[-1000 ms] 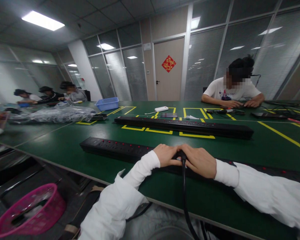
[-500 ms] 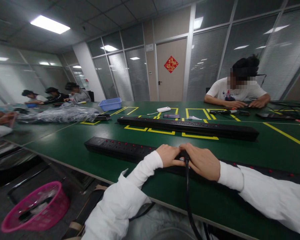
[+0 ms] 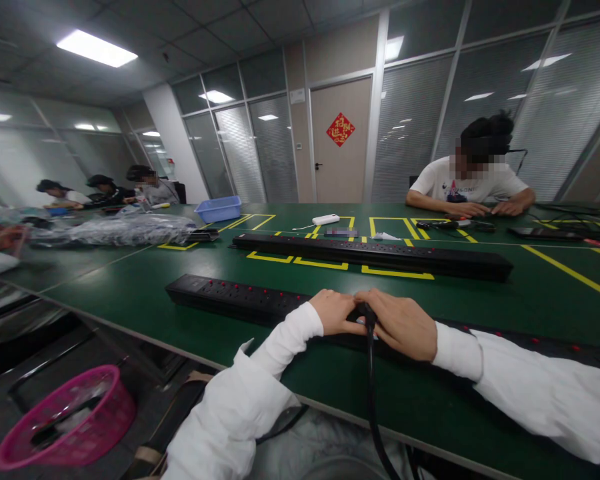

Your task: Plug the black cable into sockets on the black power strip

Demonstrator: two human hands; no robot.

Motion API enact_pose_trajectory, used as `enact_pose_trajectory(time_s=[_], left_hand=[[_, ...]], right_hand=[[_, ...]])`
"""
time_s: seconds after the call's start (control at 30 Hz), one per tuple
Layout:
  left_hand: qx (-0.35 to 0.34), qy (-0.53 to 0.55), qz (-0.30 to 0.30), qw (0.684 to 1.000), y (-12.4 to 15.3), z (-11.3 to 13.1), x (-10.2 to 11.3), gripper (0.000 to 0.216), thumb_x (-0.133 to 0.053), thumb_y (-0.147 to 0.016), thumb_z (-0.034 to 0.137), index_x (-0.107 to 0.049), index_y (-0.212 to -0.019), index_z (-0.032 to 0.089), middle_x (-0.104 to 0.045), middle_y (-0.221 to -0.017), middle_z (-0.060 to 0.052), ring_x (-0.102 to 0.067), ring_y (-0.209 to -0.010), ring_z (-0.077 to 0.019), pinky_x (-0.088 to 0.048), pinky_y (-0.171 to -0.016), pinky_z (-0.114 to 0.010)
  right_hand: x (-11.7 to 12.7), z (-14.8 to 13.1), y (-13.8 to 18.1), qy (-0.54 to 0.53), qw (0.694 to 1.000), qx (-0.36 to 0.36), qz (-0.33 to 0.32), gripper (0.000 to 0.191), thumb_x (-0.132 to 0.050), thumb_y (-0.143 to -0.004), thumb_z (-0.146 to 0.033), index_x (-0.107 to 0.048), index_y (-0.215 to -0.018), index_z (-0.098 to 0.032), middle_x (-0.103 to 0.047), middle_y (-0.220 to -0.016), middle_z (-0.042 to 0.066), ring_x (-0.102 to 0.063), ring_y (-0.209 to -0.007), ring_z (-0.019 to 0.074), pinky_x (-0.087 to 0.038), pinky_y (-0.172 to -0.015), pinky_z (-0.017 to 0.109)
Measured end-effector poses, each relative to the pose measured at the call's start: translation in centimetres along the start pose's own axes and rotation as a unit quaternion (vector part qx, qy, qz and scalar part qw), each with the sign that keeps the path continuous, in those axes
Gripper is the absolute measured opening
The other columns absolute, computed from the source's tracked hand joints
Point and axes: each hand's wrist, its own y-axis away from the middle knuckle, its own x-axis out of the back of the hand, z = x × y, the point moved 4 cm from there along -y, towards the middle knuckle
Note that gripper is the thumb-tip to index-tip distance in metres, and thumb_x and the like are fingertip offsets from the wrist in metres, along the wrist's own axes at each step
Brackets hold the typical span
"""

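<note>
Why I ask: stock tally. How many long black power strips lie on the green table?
2: near power strip under left hand and right hand; far power strip on yellow markings; others may be hidden.

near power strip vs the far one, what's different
The near power strip has the left hand and right hand on it, a black cable dropping from between them; the far power strip lies untouched. The far one sits on yellow tape marks, the near one on plain green. Both are long and black.

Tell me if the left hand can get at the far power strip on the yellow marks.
Probably yes: only bare green table lies between the left hand and the far power strip, though it needs a forward stretch.
</note>
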Motion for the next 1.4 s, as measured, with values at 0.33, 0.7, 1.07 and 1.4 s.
enact_pose_trajectory(time_s=[0.33,0.7,1.07,1.4], left_hand=[[-0.009,-0.009,0.012,1.000,0.00,-0.03,-0.19,0.058,-0.027,-0.072,0.066,-0.052,-0.087,0.017,-0.061,-0.088,-0.008,-0.058,-0.078,-0.0252,-0.044,-0.063,-0.034],[-0.010,-0.007,0.003,1.000,0.03,-0.03,-0.10,0.057,-0.024,-0.074,0.064,-0.053,-0.089,0.017,-0.060,-0.093,-0.009,-0.058,-0.081,-0.0253,-0.043,-0.064,-0.033],[-0.020,-0.002,0.004,1.000,0.01,0.01,0.14,0.051,-0.023,-0.076,0.062,-0.048,-0.093,0.020,-0.059,-0.089,-0.004,-0.058,-0.079,-0.0230,-0.041,-0.062,-0.030],[-0.010,0.001,0.003,1.000,0.17,0.10,0.23,0.051,-0.024,-0.075,0.063,-0.048,-0.092,0.021,-0.059,-0.088,-0.004,-0.058,-0.077,-0.0223,-0.040,-0.061,-0.029]], right_hand=[[0.09,-0.10,0.04,-0.009,1.000,0.002,0.007,0.037,-0.038,-0.077,-0.019,-0.035,-0.113,-0.014,-0.048,-0.093,0.009,-0.049,-0.085,0.0174,-0.040,-0.068,0.028],[0.27,-0.04,-0.01,-0.001,1.000,-0.001,0.008,0.035,-0.038,-0.078,-0.019,-0.037,-0.112,-0.014,-0.050,-0.094,0.009,-0.050,-0.086,0.0176,-0.040,-0.068,0.027],[0.16,0.56,0.10,0.021,0.996,-0.081,0.041,0.037,-0.040,-0.078,-0.030,-0.038,-0.111,-0.014,-0.053,-0.097,0.009,-0.049,-0.088,0.0201,-0.036,-0.074,0.031],[0.22,0.34,0.11,0.117,0.987,-0.092,0.065,0.024,-0.037,-0.080,-0.036,-0.051,-0.081,-0.015,-0.050,-0.080,0.008,-0.044,-0.075,0.0188,-0.030,-0.067,0.029]])
